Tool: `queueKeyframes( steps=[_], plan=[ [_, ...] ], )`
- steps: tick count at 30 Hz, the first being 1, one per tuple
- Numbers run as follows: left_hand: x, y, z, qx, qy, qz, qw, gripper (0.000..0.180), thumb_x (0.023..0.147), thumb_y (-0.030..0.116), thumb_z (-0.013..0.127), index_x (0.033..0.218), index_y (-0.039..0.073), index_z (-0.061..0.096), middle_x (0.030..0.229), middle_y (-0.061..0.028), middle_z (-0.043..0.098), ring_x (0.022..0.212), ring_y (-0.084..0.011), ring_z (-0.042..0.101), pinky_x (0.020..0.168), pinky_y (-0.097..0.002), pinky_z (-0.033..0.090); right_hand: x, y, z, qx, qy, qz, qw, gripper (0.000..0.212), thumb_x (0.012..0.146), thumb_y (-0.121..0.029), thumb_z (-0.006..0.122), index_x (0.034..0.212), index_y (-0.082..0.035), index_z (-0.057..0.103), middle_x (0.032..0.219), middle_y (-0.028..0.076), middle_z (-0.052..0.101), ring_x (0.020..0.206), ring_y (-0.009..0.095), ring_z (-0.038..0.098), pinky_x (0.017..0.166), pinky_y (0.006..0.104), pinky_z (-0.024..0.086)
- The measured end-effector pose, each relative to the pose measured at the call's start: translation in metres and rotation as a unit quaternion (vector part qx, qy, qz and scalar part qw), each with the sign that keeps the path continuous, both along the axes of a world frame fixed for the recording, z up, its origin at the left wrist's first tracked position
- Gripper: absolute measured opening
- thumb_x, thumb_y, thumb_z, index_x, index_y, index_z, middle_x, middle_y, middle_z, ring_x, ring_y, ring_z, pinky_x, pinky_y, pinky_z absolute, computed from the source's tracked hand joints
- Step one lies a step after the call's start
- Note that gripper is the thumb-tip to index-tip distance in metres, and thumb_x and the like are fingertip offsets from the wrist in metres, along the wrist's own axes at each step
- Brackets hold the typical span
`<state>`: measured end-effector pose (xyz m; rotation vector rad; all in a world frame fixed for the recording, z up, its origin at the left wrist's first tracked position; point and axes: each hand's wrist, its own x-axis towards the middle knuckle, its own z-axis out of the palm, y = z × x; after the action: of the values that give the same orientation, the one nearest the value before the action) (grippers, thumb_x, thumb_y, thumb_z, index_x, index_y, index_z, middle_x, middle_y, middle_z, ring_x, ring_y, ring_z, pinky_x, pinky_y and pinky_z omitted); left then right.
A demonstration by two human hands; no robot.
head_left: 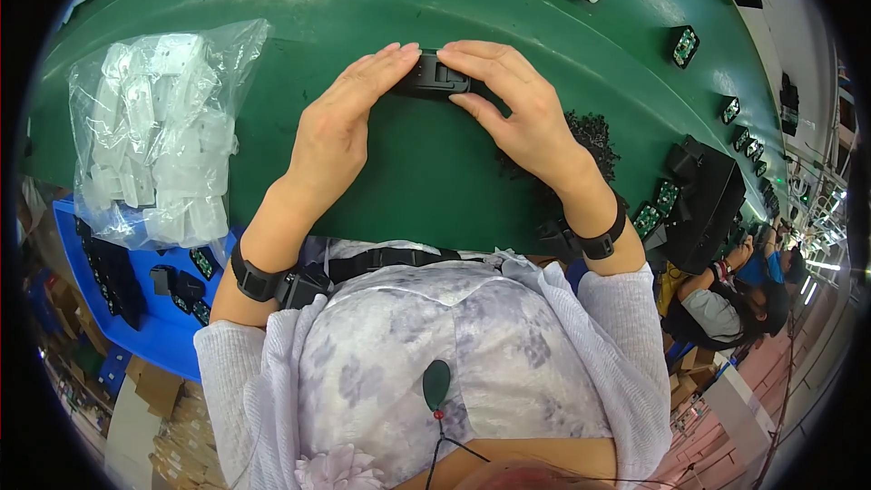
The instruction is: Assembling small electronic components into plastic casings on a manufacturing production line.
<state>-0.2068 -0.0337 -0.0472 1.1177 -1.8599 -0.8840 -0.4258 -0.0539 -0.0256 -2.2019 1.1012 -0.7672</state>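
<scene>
A small black plastic housing (434, 80) with a rectangular recess lies on the green table between my two hands. My left hand (349, 95) covers its left end, fingers closed together against it. At its right end, my right hand (504, 95) grips it between the thumb at the near edge and the fingers at the far edge. The underside of the housing is hidden. To the right of my right wrist, a pile of tiny black parts (594, 141) is spread on the table, partly behind my forearm.
A clear bag of white plastic pieces (163, 136) lies at left, above a blue bin (136, 340) holding black housings with green circuit boards. A black box (712, 209) stands at right. More board-fitted housings (683, 45) line the far right. Co-workers (735, 295) sit beyond.
</scene>
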Motion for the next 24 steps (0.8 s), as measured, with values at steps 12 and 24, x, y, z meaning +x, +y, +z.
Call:
queueKeyframes(
  steps=[12, 24],
  plan=[
    [0.002, -0.002, -0.008, -0.090, -0.115, 0.002, 0.989, 0.046, 0.077, -0.009, 0.051, 0.120, 0.004, 0.060, 0.126, -0.0116, 0.059, 0.114, -0.0289, 0.057, 0.099, -0.0387, 0.045, 0.000, -0.004, -0.001, -0.026, 0.028, 0.010, 0.999, 0.044, 0.074, 0.002, 0.069, 0.116, -0.006, 0.061, 0.114, 0.011, 0.062, 0.103, 0.028, 0.060, 0.087, 0.0343, 0.051],
    [-0.021, -0.014, -0.006, -0.153, -0.169, 0.081, 0.970, 0.040, 0.074, 0.011, 0.071, 0.111, -0.002, 0.059, 0.102, -0.0130, 0.062, 0.093, -0.0269, 0.061, 0.078, -0.0368, 0.050, -0.008, -0.031, 0.012, 0.182, -0.023, -0.006, 0.983, 0.038, 0.086, -0.010, 0.064, 0.123, -0.005, 0.058, 0.118, 0.008, 0.060, 0.105, 0.019, 0.058, 0.084, 0.0299, 0.051]
  ],
)
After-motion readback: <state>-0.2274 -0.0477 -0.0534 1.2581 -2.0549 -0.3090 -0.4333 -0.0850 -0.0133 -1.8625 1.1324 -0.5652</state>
